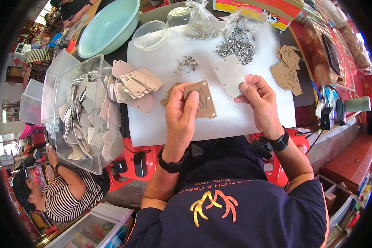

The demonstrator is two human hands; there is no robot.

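My left hand (180,120) is closed around a brown flat plate (204,99) with printed lines and small corner holes, the thumb pressing on its face. Part of another brown plate (165,100) shows beside those fingers. Between thumb and fingers, my right hand (261,103) pinches a pale grey plate (227,72) with holes near its corners. Both plates are held apart over a white foam sheet (256,124). To the left, a loose pile of pale plates (140,84) lies on the sheet. Small shiny metal pieces (187,64) are scattered beyond my left hand.
A clear bin (97,161) of pale plates stands at left. Behind are a pale green basin (107,31), a clear bowl (149,36), a bag (202,20) and a heap of metal pieces (237,47). Brown plates (287,72) lie right. A person (72,190) sits lower left.
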